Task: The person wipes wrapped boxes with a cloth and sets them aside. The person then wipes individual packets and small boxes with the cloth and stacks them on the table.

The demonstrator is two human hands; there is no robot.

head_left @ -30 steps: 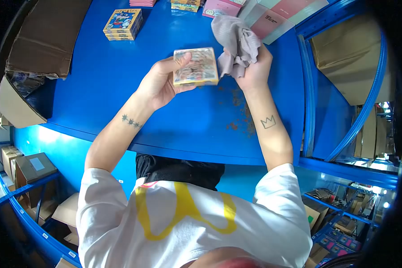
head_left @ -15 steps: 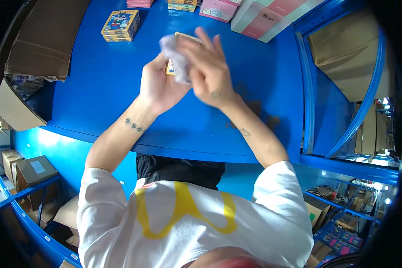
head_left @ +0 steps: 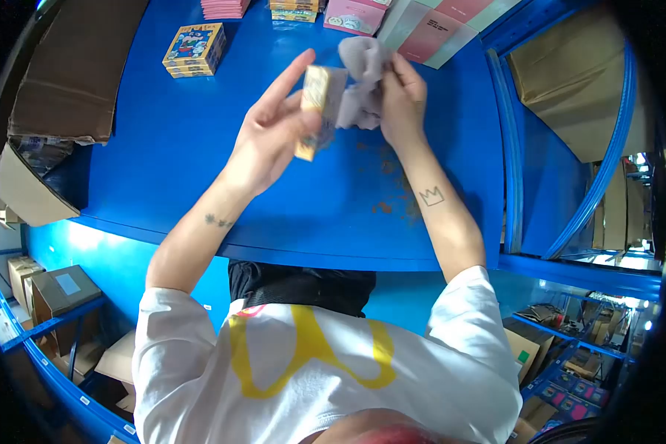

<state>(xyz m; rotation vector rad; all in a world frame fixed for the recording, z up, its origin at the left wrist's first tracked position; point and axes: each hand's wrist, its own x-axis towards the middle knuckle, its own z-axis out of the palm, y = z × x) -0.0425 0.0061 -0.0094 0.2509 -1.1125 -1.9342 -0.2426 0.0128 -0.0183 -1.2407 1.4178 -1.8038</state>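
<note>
My left hand (head_left: 274, 137) grips a small yellow-edged box (head_left: 315, 90), turned so that its narrow side shows. The box is smeared by motion, so its printed faces are hard to read. Just right of it, my right hand (head_left: 405, 100) is closed on a greyish-lilac cloth (head_left: 362, 70), which hangs bunched from the fingers beside the box. Both hands are above the blue table (head_left: 274, 222). Farther left lies a short stack of yellow printed boxes (head_left: 194, 48).
At the back are pink packets (head_left: 226, 7), more yellow boxes (head_left: 294, 9), a pink box (head_left: 354, 16) and a large pink-and-white carton (head_left: 429, 33). An open cardboard box (head_left: 41, 181) stands at the left edge. A blue metal frame (head_left: 510, 155) borders the right side.
My right hand has moved right with the cloth, off the box it was pressed against. My left hand has turned the box on its edge. The whole view has shifted slightly.
</note>
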